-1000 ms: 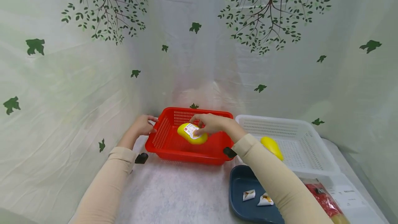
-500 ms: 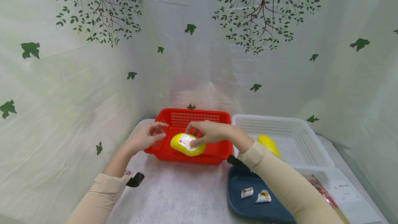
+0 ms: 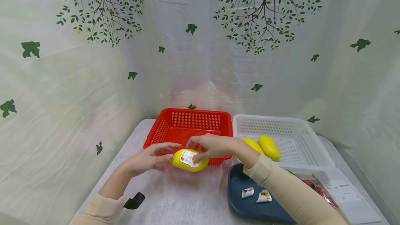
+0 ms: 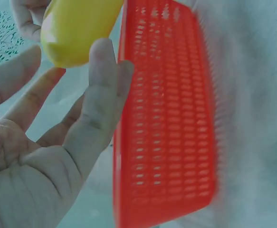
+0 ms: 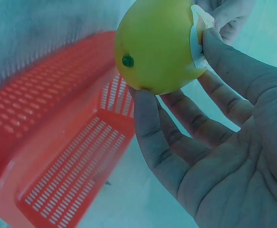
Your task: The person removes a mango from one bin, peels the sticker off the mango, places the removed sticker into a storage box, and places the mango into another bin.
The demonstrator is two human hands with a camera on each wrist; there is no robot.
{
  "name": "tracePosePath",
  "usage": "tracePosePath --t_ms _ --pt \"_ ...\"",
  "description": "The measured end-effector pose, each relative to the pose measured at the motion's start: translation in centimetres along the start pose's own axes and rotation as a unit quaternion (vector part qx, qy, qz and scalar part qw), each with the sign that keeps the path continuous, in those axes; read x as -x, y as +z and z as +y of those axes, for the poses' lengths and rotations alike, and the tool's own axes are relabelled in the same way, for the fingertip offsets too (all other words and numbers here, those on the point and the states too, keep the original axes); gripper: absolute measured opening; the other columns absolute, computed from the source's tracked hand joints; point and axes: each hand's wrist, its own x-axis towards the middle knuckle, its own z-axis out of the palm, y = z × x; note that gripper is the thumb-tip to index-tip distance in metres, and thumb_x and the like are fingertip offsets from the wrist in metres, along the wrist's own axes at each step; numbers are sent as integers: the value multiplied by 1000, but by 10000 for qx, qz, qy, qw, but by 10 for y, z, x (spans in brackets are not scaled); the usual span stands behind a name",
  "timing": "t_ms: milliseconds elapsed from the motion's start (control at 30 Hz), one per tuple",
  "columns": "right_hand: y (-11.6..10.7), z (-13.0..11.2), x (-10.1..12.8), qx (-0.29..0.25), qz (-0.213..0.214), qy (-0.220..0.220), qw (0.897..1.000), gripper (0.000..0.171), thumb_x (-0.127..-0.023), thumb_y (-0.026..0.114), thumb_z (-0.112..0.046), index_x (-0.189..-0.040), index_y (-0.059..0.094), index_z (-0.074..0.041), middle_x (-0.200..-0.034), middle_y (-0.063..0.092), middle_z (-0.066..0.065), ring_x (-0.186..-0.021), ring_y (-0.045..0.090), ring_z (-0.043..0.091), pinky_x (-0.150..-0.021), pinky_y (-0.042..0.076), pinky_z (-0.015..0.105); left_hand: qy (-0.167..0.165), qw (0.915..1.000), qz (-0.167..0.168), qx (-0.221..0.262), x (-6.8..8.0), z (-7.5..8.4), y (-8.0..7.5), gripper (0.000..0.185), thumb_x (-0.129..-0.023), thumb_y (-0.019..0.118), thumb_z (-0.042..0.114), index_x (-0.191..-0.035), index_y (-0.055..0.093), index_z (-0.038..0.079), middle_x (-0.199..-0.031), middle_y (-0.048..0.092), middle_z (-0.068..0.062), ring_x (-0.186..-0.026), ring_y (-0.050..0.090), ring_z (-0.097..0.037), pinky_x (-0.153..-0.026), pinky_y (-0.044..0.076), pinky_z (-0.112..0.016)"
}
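Your right hand [image 3: 215, 146] has the yellow mango [image 3: 189, 160] pinched from above, fingers curled round it and the thumb on its white label [image 3: 189, 157]. The fruit hangs just in front of the red basket [image 3: 162, 131], at about 6 o'clock from the basket's near rim and above the surface [image 3: 175, 197]. Your left hand [image 3: 149, 156] is at 9 o'clock of the mango, fingers straight and relaxed, tips at its end; whether they touch it I cannot tell, and it grips nothing.

To handle this well, I'd bring the left palm under the fruit so its weight is cradled, which frees the right thumb and forefinger to work the label's edge. The skin looks smooth, so a fingertip-only hold could slip.

Mind the basket's front rim right behind your knuckles. At 3 o'clock the blue tray [image 3: 247, 207] holds two small label scraps [image 3: 257, 196], and beyond it the white basket [image 3: 306, 148] holds two more mangoes [image 3: 264, 146]. The roomiest stretch of surface lies toward 6 and 7 o'clock, near you.
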Motion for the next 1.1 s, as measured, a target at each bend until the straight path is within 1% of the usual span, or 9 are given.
tracePosePath --t_ms 100,267,400,600,733,833,967,1100 --pt "8 -1 3 -120 -66 2 9999 48 -95 84 -29 -137 62 -27 -129 70 -6 -111 63 9 -89 60 19 -3 9996 -184 197 1 -7 8 51 -106 68 23 -155 57 18 -152 52 -19 -122 66 -28 -97 65 -50" --pt "23 -1 8 -235 -196 -118 9995 46 -95 83 -26 -138 64 -26 -125 70 -6 -107 61 7 -86 59 17 11 9980 -425 476 3 -18 20 47 -105 70 17 -151 61 13 -144 62 -18 -120 68 -28 -98 64 -51" --pt "36 2 11 -321 -234 -196 9990 46 -95 83 -26 -137 65 -26 -122 69 -9 -105 61 5 -85 58 16 45 9974 -490 527 6 -26 29 46 -103 71 13 -148 63 10 -137 65 -15 -117 69 -28 -96 65 -48" --pt "55 10 14 -480 -240 -292 9981 45 -96 83 -29 -136 66 -23 -121 71 -12 -103 62 1 -87 58 15 1 9967 -450 675 9 -44 41 43 -102 72 12 -144 65 9 -133 65 -14 -116 67 -27 -93 66 -46" --pt "65 17 17 -415 -215 -317 9984 42 -96 82 -29 -135 67 -22 -121 71 -12 -104 63 -2 -92 60 19 -77 9961 -383 796 13 -55 49 43 -101 73 13 -144 65 9 -131 66 -15 -111 69 -27 -91 66 -46" --pt "71 22 19 -289 -229 -350 9987 39 -97 81 -28 -133 68 -21 -120 72 -13 -104 63 -3 -94 60 20 -170 9953 -321 899 15 -62 52 44 -101 74 13 -144 65 9 -130 66 -16 -110 69 -26 -88 67 -44" --pt "77 28 21 -107 -259 -352 9990 33 -98 80 -27 -129 69 -23 -115 72 -13 -101 65 -2 -92 59 17 -278 9943 -244 1005 15 -69 56 43 -101 74 13 -143 65 7 -128 66 -16 -108 69 -25 -86 67 -41" --pt "81 31 24 -100 -314 -261 9991 31 -99 80 -25 -128 70 -23 -115 73 -11 -100 66 0 -89 58 16 -371 9937 -161 1043 15 -74 58 44 -100 74 13 -142 65 6 -125 67 -16 -104 70 -25 -84 67 -40"
